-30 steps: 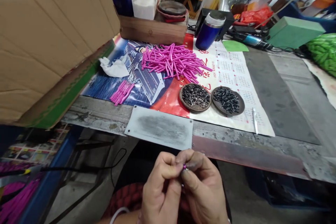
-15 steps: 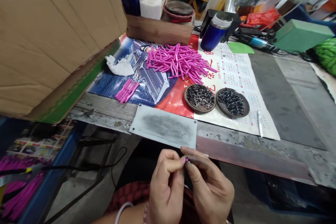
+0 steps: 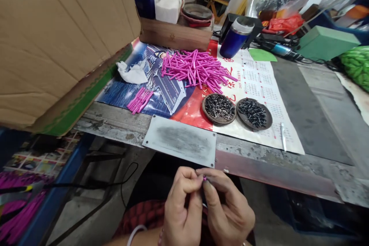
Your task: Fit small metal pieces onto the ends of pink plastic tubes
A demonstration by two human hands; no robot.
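My left hand [image 3: 184, 203] and my right hand [image 3: 227, 205] meet in front of my lap, just short of the table edge. Between the pinched fingertips of both shows the end of a pink cord [image 3: 205, 178] with a tiny dark bit at its tip; the fingers hide the rest. Beyond my hands are a dish of small metal fittings [image 3: 219, 108] and a dish of dark pin-like pieces [image 3: 254, 113]. A big heap of pink cords [image 3: 197, 69] lies behind them, with a smaller bundle of pink cords [image 3: 140, 100] to the left.
A worn metal plate [image 3: 180, 140] juts over the table's front edge. At left stands a large cardboard box [image 3: 66, 42]. A blue tumbler [image 3: 235, 40] is at the back, a white pen-like tool [image 3: 283, 137] at right. More pink cords [image 3: 25, 215] hang in a blue-framed bin below.
Both hands have sunk slightly together, keeping their pinch on the pink cord. The view has shifted a little; nothing on the table has moved.
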